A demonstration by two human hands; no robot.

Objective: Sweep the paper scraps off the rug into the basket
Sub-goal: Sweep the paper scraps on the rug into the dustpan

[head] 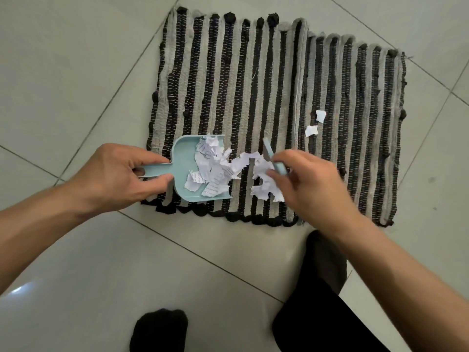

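A striped rug (266, 102) is spread on the tiled floor (76, 72). A pale blue dustpan (185, 163) is laid flat at the rug's near edge, its handle gripped by the closed fingers of the left hand (121, 174). A blue brush (272, 158), blurred, is clasped in the right hand (312, 184). Most scraps (215, 171) are piled in and just beside the pan's mouth; two scraps (316, 123) are left apart towards the rug's right edge.
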